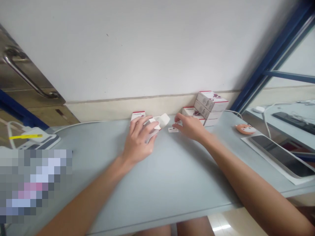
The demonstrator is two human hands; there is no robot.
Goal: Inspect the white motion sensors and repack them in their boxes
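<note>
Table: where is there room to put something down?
There's room on the table in front of the hands, and between the left hand and the white device. It's crowded by the wall, where the right hand meets the boxes.

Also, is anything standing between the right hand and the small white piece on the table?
No, nothing visible stands between them: the small white piece lies on the table right by the fingertips of the right hand.
</note>
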